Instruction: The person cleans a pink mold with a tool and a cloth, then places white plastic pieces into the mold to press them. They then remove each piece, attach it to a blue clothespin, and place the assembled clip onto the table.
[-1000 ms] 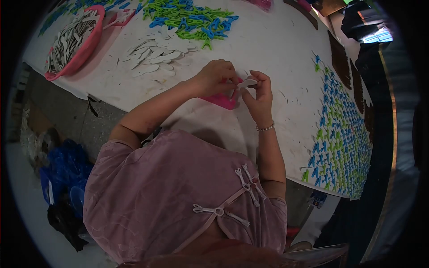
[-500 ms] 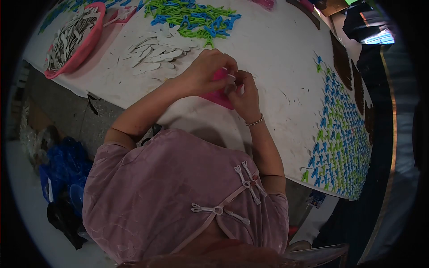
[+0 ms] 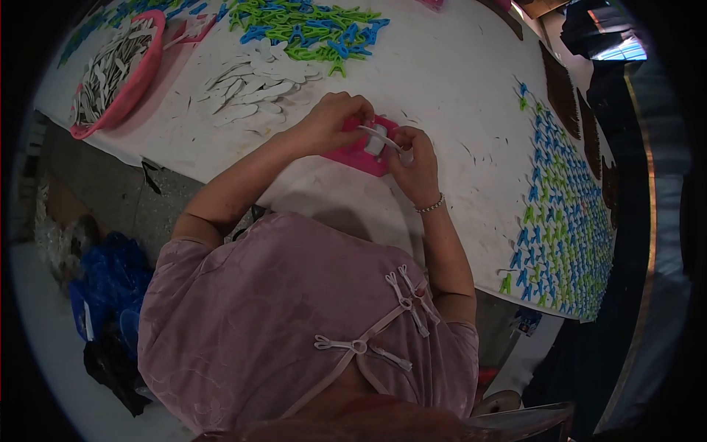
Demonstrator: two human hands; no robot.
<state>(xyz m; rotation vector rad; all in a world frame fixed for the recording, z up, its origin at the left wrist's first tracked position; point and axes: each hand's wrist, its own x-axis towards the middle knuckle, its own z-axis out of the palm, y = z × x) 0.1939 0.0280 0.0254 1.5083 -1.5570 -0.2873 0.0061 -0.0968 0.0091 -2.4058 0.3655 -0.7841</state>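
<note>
Strip of white material spans the gap between both hands: at three o'clock from the left hand, pinching one end, and ten o'clock from the right hand, pinching the other. Pink holder lies beneath; white pieces lie at the left hand's ten o'clock.

Looks dim and muted, with a glaring patch far beyond the right grip, soft shadow on the desk between left grip and torso, and fisheye edges bowed into black.
</note>
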